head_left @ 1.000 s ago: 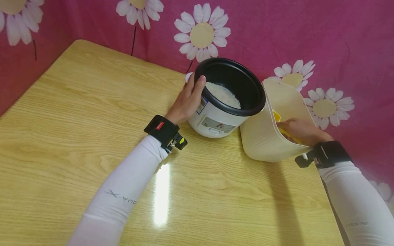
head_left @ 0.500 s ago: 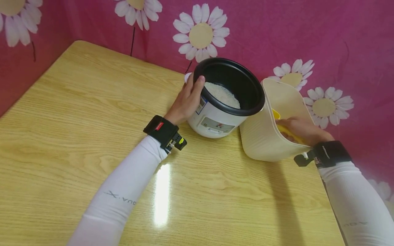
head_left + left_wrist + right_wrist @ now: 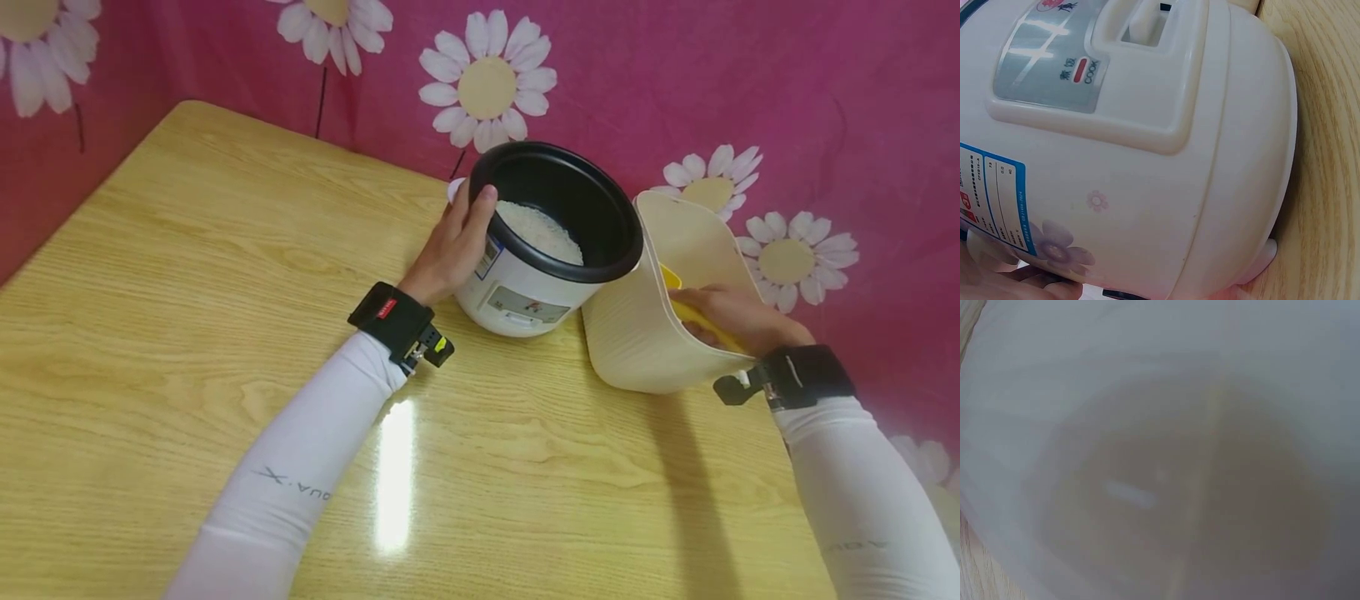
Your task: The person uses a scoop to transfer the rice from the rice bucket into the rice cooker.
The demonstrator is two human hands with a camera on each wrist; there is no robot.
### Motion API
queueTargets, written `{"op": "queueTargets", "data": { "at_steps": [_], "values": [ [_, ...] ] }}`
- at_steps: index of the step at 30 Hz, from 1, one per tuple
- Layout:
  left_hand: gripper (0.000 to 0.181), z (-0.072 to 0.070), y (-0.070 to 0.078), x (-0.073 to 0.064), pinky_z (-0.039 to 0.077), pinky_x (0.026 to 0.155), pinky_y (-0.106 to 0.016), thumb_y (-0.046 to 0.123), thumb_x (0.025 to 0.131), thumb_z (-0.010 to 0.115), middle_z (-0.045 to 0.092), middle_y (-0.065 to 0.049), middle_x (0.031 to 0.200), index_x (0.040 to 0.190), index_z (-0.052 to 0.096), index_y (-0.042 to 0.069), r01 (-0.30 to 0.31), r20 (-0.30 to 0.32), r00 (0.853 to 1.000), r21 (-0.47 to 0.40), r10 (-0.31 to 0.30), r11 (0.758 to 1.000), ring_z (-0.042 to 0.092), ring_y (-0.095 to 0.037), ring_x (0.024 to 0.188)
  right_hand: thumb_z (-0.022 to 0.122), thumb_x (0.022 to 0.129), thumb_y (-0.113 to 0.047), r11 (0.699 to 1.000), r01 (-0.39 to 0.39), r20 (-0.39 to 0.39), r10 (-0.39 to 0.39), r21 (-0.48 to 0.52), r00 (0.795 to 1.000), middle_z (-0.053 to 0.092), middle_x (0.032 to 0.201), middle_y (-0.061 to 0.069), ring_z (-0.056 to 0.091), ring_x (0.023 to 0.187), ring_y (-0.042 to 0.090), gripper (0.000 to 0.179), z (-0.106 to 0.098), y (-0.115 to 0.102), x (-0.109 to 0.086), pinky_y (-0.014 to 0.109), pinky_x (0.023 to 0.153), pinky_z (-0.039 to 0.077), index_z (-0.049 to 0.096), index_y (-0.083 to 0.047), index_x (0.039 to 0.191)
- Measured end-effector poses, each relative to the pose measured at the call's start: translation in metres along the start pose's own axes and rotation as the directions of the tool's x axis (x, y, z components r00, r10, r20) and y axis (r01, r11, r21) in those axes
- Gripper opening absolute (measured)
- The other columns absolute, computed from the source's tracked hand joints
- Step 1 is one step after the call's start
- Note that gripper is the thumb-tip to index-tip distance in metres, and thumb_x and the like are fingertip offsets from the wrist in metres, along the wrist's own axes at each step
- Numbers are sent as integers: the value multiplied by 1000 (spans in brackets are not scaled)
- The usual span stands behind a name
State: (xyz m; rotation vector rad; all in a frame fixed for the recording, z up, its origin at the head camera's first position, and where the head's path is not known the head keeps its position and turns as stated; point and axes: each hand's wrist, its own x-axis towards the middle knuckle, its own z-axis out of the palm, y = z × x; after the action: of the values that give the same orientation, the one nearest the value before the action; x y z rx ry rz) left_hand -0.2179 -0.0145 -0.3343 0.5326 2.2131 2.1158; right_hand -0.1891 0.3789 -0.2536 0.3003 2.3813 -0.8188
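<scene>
A white rice cooker (image 3: 517, 304) with a black inner pot (image 3: 585, 200) stands on the table, lid off. White rice (image 3: 540, 232) covers part of the pot's bottom. My left hand (image 3: 452, 250) grips the cooker's left side by the rim; in the left wrist view its fingers (image 3: 1054, 289) curl near the side handle. To the right, a cream bin (image 3: 630, 337) stands against the cooker. Inside its mouth my right hand (image 3: 731, 315) holds a yellow scoop (image 3: 693, 317) by the handle. The scoop's lower part is hidden by the bin wall.
The wooden table (image 3: 225, 292) stretches left and forward of the cooker. Behind it hangs a pink cloth (image 3: 615, 75) with daisies, close to the cooker and bin. A pale, blurred bin wall (image 3: 1147, 337) fills most of the right wrist view.
The right hand shifts slightly inside the bin, and more of the scoop's yellow handle shows. The left hand, cooker and bin keep their places; the head view drifts a little.
</scene>
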Motion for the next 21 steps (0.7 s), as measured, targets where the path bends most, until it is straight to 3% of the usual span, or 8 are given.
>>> {"op": "queueTargets", "data": {
  "at_steps": [7,14,21],
  "values": [
    [60,0,0,1,24,132,-50,48,111,26,29,-8,170,165,15,24,-12,-4,1000,-8,12,1000,32,-23,155,45,106,-54,999,10,-19,-11,-35,1000,59,78,-9,58,76,16,48,0,-1,-4,22,66,51,67,-13,100],
    [62,0,0,1,24,132,-50,49,111,26,28,-7,170,166,14,25,-3,-3,1000,-4,3,1000,31,-23,156,45,108,-52,998,16,23,-17,55,1000,60,75,-8,59,66,14,45,-1,-2,-6,24,63,55,62,-11,102],
    [61,0,-1,2,24,132,-49,49,111,26,28,-6,171,166,14,25,-14,-3,1000,-3,14,1000,31,-22,156,44,107,-54,999,27,66,-29,40,997,51,73,-5,45,56,13,47,-4,-3,-9,24,53,43,47,-8,118]
  ]
}}
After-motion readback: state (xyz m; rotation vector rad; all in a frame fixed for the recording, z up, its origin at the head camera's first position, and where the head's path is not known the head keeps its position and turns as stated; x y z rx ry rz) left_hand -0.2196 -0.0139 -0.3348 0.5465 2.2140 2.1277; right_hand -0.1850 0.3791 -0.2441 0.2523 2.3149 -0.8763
